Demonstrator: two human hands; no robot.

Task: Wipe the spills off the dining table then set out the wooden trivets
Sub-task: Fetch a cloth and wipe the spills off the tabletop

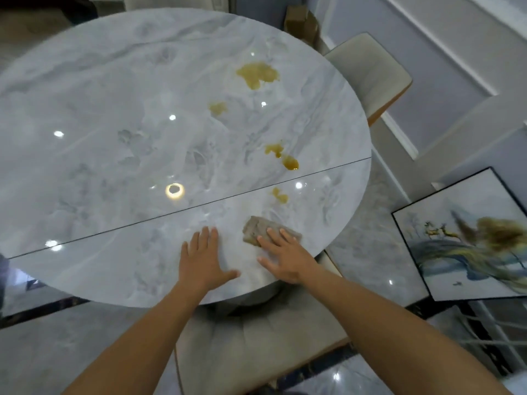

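Spills (256,74) dot the right half of the round marble dining table (108,172), several yellow-brown patches, the nearest just beyond the cloth (255,227). Right hand (285,258) lies flat on that grey-brown cloth near the table's front edge, fingers straight and spread, covering its near end. Left hand (204,262) presses flat on bare marble just beside it, fingers apart. The table's left side runs out of view, and a framed painting (470,240) on the floor is cut off at right.

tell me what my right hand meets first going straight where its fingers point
Likely the small yellow spill just short of the seam. The right hand lies flat on the cloth, so the cloth would reach it first.
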